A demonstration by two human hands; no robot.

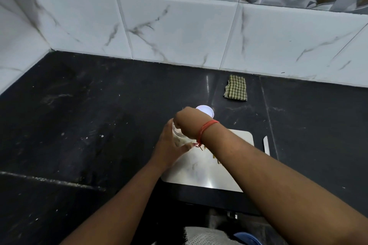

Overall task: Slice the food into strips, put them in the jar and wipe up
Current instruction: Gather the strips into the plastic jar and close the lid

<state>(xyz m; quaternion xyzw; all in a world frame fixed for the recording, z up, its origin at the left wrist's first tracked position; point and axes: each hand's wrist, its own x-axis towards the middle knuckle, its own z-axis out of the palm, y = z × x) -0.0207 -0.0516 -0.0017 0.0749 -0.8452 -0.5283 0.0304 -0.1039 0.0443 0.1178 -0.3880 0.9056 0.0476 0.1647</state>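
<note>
A clear glass jar [177,133] stands at the far left corner of the pale cutting board [201,173], with some strips inside. My left hand [169,145] wraps around its side. My right hand [186,123], with a red thread on the wrist, hovers over the jar's mouth with fingers curled down; what they hold is hidden. A few food strips [216,158] lie on the board beside my right forearm. The white lid [207,110] lies just behind the jar. A knife [266,145] rests to the right of the board.
A folded green checked cloth [236,88] lies by the tiled wall at the back. The black counter [79,125] stretches left, dusted with specks. The counter's front edge runs just below the board.
</note>
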